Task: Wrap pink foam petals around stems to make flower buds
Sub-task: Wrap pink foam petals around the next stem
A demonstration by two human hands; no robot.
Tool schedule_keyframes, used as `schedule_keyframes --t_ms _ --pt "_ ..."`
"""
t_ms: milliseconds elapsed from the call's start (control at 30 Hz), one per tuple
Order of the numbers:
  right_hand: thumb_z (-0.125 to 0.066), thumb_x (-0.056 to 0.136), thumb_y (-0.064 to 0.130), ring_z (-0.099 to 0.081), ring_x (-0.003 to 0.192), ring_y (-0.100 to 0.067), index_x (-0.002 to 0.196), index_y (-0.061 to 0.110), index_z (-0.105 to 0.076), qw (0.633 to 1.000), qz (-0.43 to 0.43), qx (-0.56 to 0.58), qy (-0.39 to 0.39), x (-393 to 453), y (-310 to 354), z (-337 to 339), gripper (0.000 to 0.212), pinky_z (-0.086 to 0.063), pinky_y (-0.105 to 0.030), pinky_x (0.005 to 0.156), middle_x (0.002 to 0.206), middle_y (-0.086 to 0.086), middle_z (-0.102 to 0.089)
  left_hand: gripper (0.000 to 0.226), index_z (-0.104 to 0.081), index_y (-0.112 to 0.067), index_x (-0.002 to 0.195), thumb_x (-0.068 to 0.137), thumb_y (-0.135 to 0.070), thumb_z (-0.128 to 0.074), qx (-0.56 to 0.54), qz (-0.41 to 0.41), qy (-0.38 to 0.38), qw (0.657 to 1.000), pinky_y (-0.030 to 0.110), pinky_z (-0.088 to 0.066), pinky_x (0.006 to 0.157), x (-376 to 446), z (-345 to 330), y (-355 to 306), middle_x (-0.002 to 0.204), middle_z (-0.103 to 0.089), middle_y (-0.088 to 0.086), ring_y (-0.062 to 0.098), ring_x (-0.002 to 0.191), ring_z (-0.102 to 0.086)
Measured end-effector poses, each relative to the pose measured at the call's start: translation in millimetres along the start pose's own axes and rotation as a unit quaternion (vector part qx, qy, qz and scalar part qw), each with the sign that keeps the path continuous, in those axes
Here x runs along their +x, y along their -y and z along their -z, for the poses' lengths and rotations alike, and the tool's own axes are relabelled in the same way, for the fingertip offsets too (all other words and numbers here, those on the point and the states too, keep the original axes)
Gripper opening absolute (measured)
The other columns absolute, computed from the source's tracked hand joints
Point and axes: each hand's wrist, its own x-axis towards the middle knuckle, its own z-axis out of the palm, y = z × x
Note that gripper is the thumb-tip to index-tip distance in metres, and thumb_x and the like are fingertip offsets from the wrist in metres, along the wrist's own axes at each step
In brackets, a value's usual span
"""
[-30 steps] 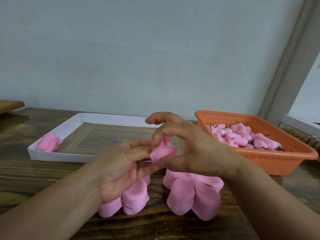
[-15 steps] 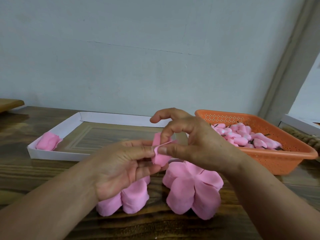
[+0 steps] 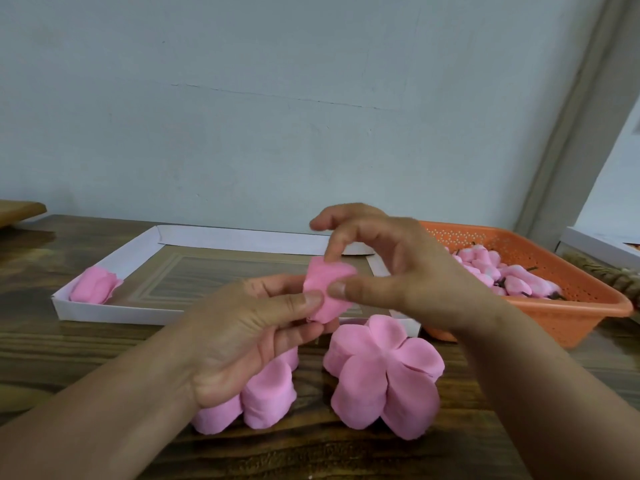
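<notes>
A half-wrapped pink foam bud (image 3: pixel 325 289) is held up between both hands above the wooden table. My left hand (image 3: pixel 249 337) grips its lower part with thumb and fingers; its stem is hidden in the hand. My right hand (image 3: pixel 398 271) pinches the petal's upper edge with thumb and forefinger, the other fingers raised. Below lie two stacks of flower-shaped pink foam petals, one (image 3: pixel 384 372) right of centre and one (image 3: pixel 263 393) partly under my left hand.
A shallow white cardboard tray (image 3: pixel 114 313) at the back left holds a pink bud (image 3: pixel 93 289) in its left corner. An orange plastic basket (image 3: pixel 571 317) at the right holds several finished pink buds (image 3: pixel 502 275). A white box edge (image 3: pixel 595 247) shows far right.
The right hand has pulled the petal round the bud and shifted its pinch to the upper edge. Both hands sit slightly higher; the bud looks fuller.
</notes>
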Motion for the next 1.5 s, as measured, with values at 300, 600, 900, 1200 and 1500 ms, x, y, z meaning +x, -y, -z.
schedule_keyframes --t_ms 300,600,900,1200,1500 --pt "-0.062 0.064 0.012 -0.052 0.116 -0.009 0.072 0.02 -0.064 0.999 0.009 0.051 -0.014 -4 -1 13 0.011 -0.036 -0.025 0.096 0.117 -0.001 -0.059 0.061 -0.074 0.002 0.094 0.039 -0.013 -0.096 -0.069 0.027 0.061 0.995 0.021 -0.057 0.061 1 10 -6 0.088 -0.072 0.017 0.024 0.08 -0.072" --pt "-0.072 0.066 0.013 -0.047 0.122 -0.005 0.084 0.015 -0.069 0.996 -0.001 -0.056 0.064 -6 12 13 0.018 -0.034 -0.027 0.104 0.126 0.003 -0.053 0.055 -0.075 0.0 0.096 0.045 -0.012 -0.094 -0.07 0.046 0.1 0.991 0.023 -0.058 0.066 1 13 -7 0.091 -0.072 0.016 0.024 0.083 -0.072" --pt "-0.079 0.071 0.006 -0.049 0.121 -0.006 0.082 0.003 -0.073 0.995 -0.013 -0.043 0.085 -6 17 7 0.013 -0.034 -0.029 0.105 0.126 0.005 -0.054 0.04 -0.075 -0.004 0.096 0.059 -0.011 -0.089 -0.083 0.043 0.152 0.984 0.022 -0.058 0.07 2 16 -6 0.089 -0.073 0.01 0.019 0.083 -0.072" --pt "-0.068 0.08 0.001 -0.057 0.104 -0.002 0.068 0.008 -0.066 0.998 -0.044 -0.031 0.024 -3 12 5 0.015 -0.039 -0.015 0.091 0.114 0.004 -0.061 0.058 -0.072 -0.002 0.106 0.052 -0.012 -0.092 -0.066 0.036 0.123 0.99 0.024 -0.058 0.067 3 16 -5 0.095 -0.071 0.016 0.027 0.088 -0.071" --pt "-0.059 0.07 0.005 -0.062 0.08 -0.01 0.061 0.015 -0.059 0.999 -0.034 0.016 -0.034 -1 8 5 0.014 -0.048 -0.024 0.077 0.085 -0.002 -0.07 0.056 -0.074 0.001 0.096 0.045 -0.011 -0.094 -0.073 0.025 0.1 0.992 0.023 -0.058 0.064 3 14 -6 0.089 -0.071 0.019 0.025 0.082 -0.072"
